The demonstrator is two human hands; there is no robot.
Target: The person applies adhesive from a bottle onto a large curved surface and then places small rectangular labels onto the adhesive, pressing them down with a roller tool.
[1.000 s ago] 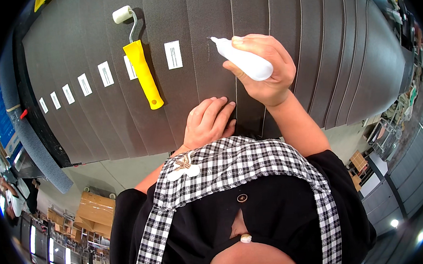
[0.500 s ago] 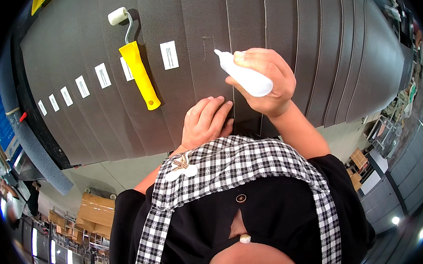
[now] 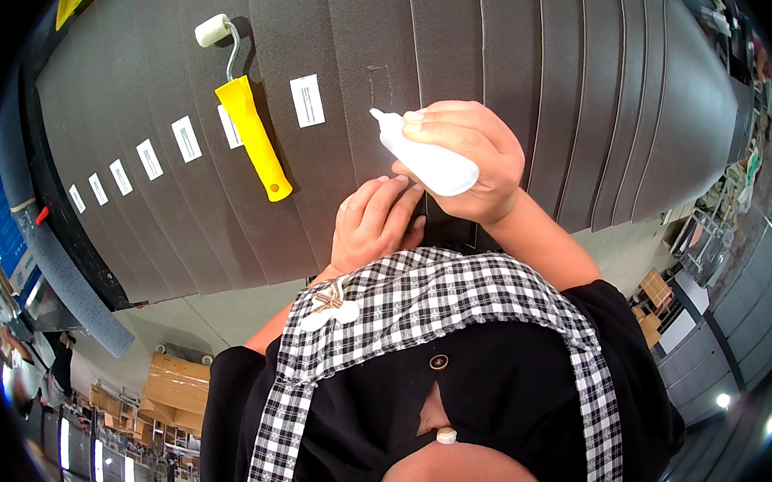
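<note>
My right hand (image 3: 478,151) is wrapped round a white squeeze bottle (image 3: 434,163) with a narrow nozzle. The bottle is tilted, its tip at the lower left corner of a thin rectangular outline (image 3: 390,86) on the brown ribbed sheet (image 3: 320,24). My left hand (image 3: 372,224) lies on the sheet's near part, fingers slightly bent, holding nothing. Left of the outline sits a white printed label (image 3: 308,101). Farther left, a small roller (image 3: 258,143) with a yellow handle and white head partly covers another label (image 3: 230,127).
Several more white labels (image 3: 150,159) run in a row toward the left. Overlapping brown sheets (image 3: 607,95) fan out on the right. A grey padded roll (image 3: 79,277) stands at the left edge. Cardboard boxes (image 3: 176,391) are on the floor behind.
My right hand has brought the bottle toward me and slightly left. The outline's right side and lower part now show a line. My left hand and the roller stay put.
</note>
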